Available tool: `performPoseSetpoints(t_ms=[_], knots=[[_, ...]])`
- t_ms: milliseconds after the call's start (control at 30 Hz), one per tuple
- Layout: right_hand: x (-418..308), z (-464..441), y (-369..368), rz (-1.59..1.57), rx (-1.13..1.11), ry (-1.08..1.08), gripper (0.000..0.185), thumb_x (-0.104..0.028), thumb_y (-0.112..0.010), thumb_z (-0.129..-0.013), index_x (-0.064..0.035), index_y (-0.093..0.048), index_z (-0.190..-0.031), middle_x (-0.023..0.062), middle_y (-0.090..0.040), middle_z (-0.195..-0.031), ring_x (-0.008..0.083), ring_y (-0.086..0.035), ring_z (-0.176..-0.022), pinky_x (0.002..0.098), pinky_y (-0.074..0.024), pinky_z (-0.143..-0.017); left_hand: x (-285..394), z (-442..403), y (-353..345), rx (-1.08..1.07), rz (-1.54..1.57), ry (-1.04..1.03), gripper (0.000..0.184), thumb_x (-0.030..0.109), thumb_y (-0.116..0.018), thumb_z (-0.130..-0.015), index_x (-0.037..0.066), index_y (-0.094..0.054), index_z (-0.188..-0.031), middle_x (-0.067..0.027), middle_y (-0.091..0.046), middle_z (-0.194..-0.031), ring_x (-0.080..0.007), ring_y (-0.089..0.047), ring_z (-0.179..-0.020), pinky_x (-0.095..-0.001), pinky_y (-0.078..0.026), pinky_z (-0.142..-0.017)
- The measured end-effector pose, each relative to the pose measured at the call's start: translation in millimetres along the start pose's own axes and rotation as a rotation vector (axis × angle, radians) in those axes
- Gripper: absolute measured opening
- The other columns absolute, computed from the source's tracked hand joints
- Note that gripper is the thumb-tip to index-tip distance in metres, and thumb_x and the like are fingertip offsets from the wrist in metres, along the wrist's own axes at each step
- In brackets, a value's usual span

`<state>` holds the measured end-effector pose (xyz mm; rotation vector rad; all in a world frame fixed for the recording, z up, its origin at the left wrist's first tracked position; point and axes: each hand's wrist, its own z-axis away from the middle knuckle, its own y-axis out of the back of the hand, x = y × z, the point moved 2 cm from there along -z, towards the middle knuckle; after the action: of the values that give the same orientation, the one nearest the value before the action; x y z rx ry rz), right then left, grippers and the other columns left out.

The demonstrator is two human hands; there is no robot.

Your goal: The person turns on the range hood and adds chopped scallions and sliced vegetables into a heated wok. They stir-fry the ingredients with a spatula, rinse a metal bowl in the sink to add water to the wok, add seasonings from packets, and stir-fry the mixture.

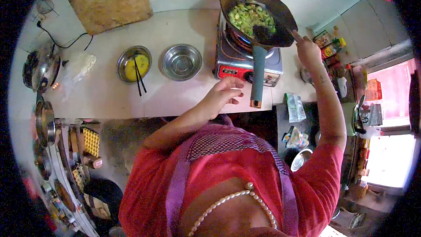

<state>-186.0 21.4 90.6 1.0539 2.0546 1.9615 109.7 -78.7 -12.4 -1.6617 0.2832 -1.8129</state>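
Observation:
A dark wok (283, 17) stands on the gas stove (223, 61), with a blue flame under it. Chopped green food (250, 17) lies inside, and a dark shape, perhaps a utensil's head, shows among the pieces. The wok's grey handle (258, 70) points toward me. At the wok's right rim, my right hand (309, 52) is closed with its index finger extended; what it holds blends into the dark pan. My left hand (226, 94) hovers left of the handle, before the stove's front, fingers loosely curved and apart, holding nothing.
Left of the stove are a metal bowl (182, 62) and another bowl of yellow liquid (127, 72) with black chopsticks (138, 79). A cutting board (109, 2) leans on the wall. Bottles (333, 50) and a green packet (295, 107) are at right.

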Motion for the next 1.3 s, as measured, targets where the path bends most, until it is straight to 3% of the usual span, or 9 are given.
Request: performPoseSetpoints(t_ms=[133,233,367,600,800,933,1000,1033,1300], knots=[[13,17,12,0.021,0.034,0.181,0.046,-0.010,-0.044,-0.080,-0.0247,-0.042,-0.123,0.0131,-0.057,-0.080,0.0297,-0.059,-0.065,0.0383,-0.0487,-0.054,-7,2,3,0.093,-0.041,0.013,0.025,0.011,-0.053,-0.080,0.008,-0.048,-0.104,-0.0055,-0.051,-0.102,-0.0182,-0.054,-0.090,-0.0301,-0.044,-0.071],[60,27,48,0.214,-0.195,-0.012,0.041,-0.017,-0.042,-0.083,-0.0254,-0.043,-0.123,0.0141,-0.058,-0.099,0.0283,-0.060,-0.077,0.0391,-0.0477,-0.062,-6,2,1,0.114,-0.017,0.025,0.024,0.015,-0.053,-0.080,0.007,-0.049,-0.102,-0.0063,-0.053,-0.104,-0.0202,-0.054,-0.090,-0.0319,-0.043,-0.072],[85,71,141,-0.086,-0.052,-0.035,0.031,-0.010,-0.054,-0.077,-0.0183,-0.058,-0.107,0.0120,-0.059,-0.086,0.0275,-0.059,-0.075,0.0367,-0.0469,-0.064,-10,3,-4,0.118,-0.018,0.033,0.023,0.017,-0.052,-0.082,0.008,-0.049,-0.102,-0.0059,-0.053,-0.103,-0.0195,-0.053,-0.091,-0.0320,-0.042,-0.072],[76,79,73,0.128,-0.013,-0.002,0.027,-0.023,-0.053,-0.080,-0.0217,-0.057,-0.107,0.0126,-0.060,-0.084,0.0311,-0.059,-0.071,0.0403,-0.0460,-0.059,-24,-7,-16,0.044,-0.008,0.051,0.023,0.013,-0.050,-0.084,0.008,-0.047,-0.106,-0.0045,-0.052,-0.102,-0.0165,-0.053,-0.087,-0.0291,-0.043,-0.070],[70,59,51,-0.210,0.112,-0.171,0.030,-0.026,-0.051,-0.081,-0.0246,-0.054,-0.111,0.0130,-0.060,-0.091,0.0344,-0.058,-0.077,0.0410,-0.0470,-0.065,-16,-2,-17,0.080,-0.067,-0.017,0.028,0.016,-0.049,-0.085,0.007,-0.046,-0.112,-0.0070,-0.053,-0.104,-0.0182,-0.054,-0.090,-0.0313,-0.044,-0.073],[104,30,-56,-0.635,0.162,0.011,0.035,-0.029,-0.052,-0.084,-0.0054,-0.054,-0.109,0.0103,-0.062,-0.076,0.0234,-0.059,-0.060,0.0344,-0.0477,-0.056,-11,4,-25,0.049,0.015,0.016,0.033,0.017,-0.048,-0.086,0.006,-0.042,-0.117,-0.0091,-0.052,-0.107,-0.0208,-0.054,-0.089,-0.0325,-0.046,-0.073],[64,25,-41,-1.143,-0.361,-0.391,0.033,-0.027,-0.050,-0.085,-0.0011,-0.054,-0.106,0.0037,-0.055,-0.064,0.0113,-0.047,-0.045,0.0266,-0.0406,-0.041,-11,7,-33,0.023,0.027,0.029,0.035,0.017,-0.047,-0.087,0.005,-0.040,-0.119,-0.0102,-0.052,-0.107,-0.0222,-0.055,-0.090,-0.0335,-0.047,-0.073],[57,22,-46,-1.264,-0.400,-0.352,0.028,-0.024,-0.049,-0.085,-0.0045,-0.054,-0.105,-0.0005,-0.049,-0.059,0.0056,-0.037,-0.037,0.0211,-0.0304,-0.033,-11,7,-36,0.011,0.030,0.035,0.036,0.018,-0.047,-0.087,0.005,-0.039,-0.120,-0.0108,-0.053,-0.106,-0.0229,-0.055,-0.090,-0.0340,-0.047,-0.073],[25,46,49,-1.346,-0.393,-0.313,0.035,-0.024,-0.051,-0.084,-0.0036,-0.050,-0.112,-0.0026,-0.047,-0.061,0.0029,-0.038,-0.042,0.0174,-0.0279,-0.035,-9,-5,-41,-0.097,0.070,0.056,0.036,0.016,-0.044,-0.088,0.005,-0.039,-0.122,-0.0148,-0.055,-0.106,-0.0262,-0.058,-0.089,-0.0340,-0.048,-0.072]])
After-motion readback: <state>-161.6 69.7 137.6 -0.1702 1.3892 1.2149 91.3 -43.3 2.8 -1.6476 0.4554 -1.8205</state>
